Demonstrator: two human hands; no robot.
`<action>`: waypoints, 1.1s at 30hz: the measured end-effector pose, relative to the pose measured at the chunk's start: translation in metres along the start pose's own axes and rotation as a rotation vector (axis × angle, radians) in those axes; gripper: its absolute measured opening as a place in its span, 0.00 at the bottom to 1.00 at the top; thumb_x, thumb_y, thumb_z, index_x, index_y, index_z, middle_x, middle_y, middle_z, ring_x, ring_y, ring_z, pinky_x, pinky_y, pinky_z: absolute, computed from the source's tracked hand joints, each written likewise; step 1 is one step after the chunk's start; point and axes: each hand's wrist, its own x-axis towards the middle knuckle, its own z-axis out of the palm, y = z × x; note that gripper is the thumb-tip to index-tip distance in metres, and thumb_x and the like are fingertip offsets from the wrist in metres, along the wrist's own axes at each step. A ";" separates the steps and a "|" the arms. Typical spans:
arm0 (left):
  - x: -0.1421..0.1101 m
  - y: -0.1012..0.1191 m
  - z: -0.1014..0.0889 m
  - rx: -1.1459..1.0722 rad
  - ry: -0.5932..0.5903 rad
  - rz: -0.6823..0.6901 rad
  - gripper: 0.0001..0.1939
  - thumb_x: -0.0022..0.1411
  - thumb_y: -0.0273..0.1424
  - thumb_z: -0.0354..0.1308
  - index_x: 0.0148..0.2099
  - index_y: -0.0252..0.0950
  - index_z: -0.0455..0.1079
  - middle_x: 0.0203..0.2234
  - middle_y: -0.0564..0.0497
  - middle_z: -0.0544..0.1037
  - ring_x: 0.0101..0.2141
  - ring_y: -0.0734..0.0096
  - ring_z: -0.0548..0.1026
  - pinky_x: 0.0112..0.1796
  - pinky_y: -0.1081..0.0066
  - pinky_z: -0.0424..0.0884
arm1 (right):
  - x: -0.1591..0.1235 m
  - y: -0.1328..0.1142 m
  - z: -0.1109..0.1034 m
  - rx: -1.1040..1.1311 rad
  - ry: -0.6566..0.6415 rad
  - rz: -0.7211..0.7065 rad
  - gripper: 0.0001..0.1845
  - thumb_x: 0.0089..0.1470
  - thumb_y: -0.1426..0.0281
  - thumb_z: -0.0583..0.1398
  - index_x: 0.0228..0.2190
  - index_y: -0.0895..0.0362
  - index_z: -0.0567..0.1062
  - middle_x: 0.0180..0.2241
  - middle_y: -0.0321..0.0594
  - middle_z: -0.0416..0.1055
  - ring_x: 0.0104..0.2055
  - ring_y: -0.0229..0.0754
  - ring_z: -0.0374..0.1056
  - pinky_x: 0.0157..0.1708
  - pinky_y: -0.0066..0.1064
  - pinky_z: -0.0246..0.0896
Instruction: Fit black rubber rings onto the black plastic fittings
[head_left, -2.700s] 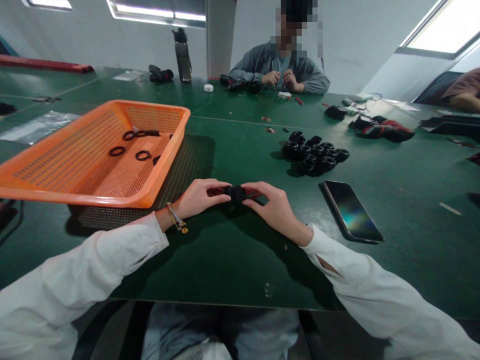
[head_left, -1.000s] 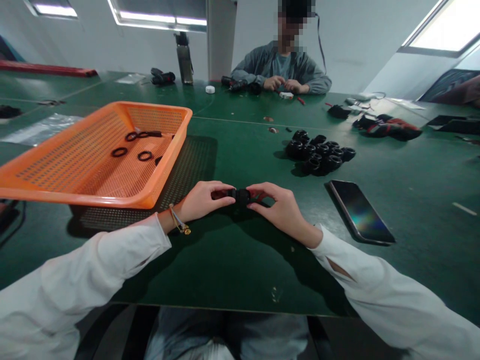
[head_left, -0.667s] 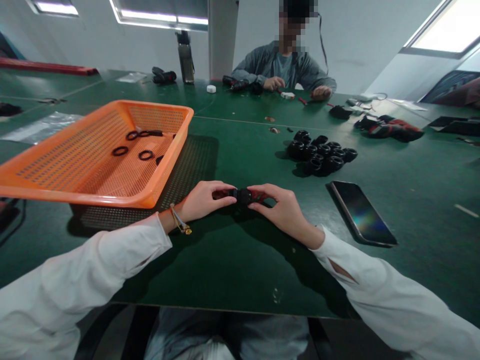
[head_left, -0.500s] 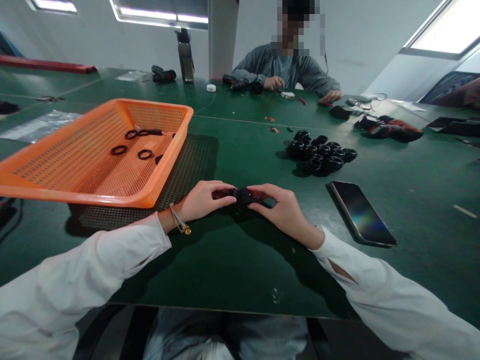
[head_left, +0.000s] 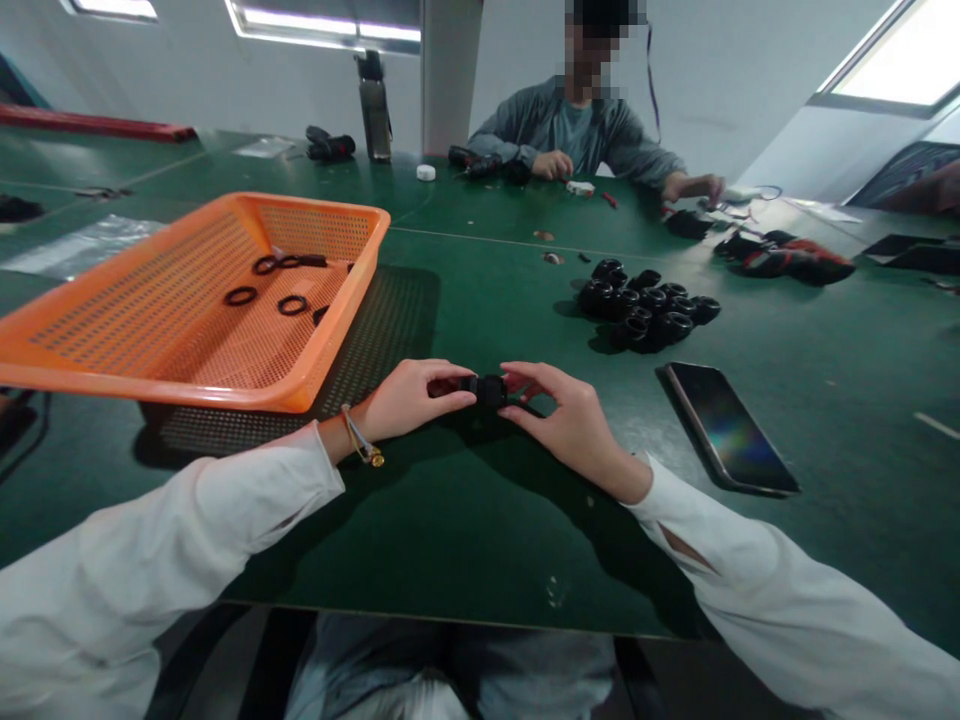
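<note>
A small black cylindrical part (head_left: 491, 391) lies level between my two hands, just above the green table. My left hand (head_left: 412, 398) pinches its left end with thumb and fingers. At the right end, the thumb and fingertips of my right hand (head_left: 566, 415) curve around the part's edge. My fingers hide some of it, so its full shape does not show. Beyond my right hand sits a pile of black hollow round pieces (head_left: 649, 305). The orange basket (head_left: 296, 397) beside my left hand holds several black rings (head_left: 292, 305) and black-handled scissors (head_left: 289, 263).
A phone (head_left: 731, 428) lies on the green table (head_left: 450, 540) to the right of my right hand. Across the table sits a co-worker (head_left: 577, 130), near dark power tools (head_left: 484, 165). A bottle (head_left: 374, 110) stands at the far edge. Red-and-black gloves (head_left: 795, 258) lie at the far right.
The fingers of my right hand have opened slightly at the part's right end. The co-worker's hand on the right has lifted and reached toward the dark items there.
</note>
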 end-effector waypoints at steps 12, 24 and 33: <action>0.000 0.001 -0.001 -0.009 -0.019 -0.009 0.18 0.58 0.38 0.56 0.46 0.30 0.73 0.36 0.47 0.79 0.34 0.69 0.76 0.35 0.73 0.70 | 0.001 -0.003 -0.001 0.008 -0.024 -0.033 0.12 0.47 0.73 0.64 0.37 0.55 0.75 0.35 0.39 0.77 0.33 0.40 0.73 0.35 0.34 0.71; 0.000 0.003 -0.001 0.002 -0.026 -0.019 0.18 0.58 0.37 0.56 0.46 0.30 0.73 0.37 0.47 0.79 0.35 0.69 0.76 0.36 0.72 0.70 | 0.001 -0.003 -0.001 0.020 -0.035 0.004 0.13 0.48 0.72 0.64 0.39 0.54 0.75 0.36 0.39 0.77 0.34 0.41 0.73 0.36 0.35 0.71; 0.000 0.003 -0.002 -0.003 -0.018 -0.018 0.19 0.58 0.38 0.56 0.46 0.29 0.73 0.36 0.46 0.79 0.34 0.69 0.76 0.36 0.72 0.70 | 0.000 -0.005 -0.003 0.022 -0.056 0.001 0.15 0.47 0.72 0.64 0.40 0.54 0.75 0.37 0.40 0.77 0.35 0.42 0.73 0.37 0.36 0.71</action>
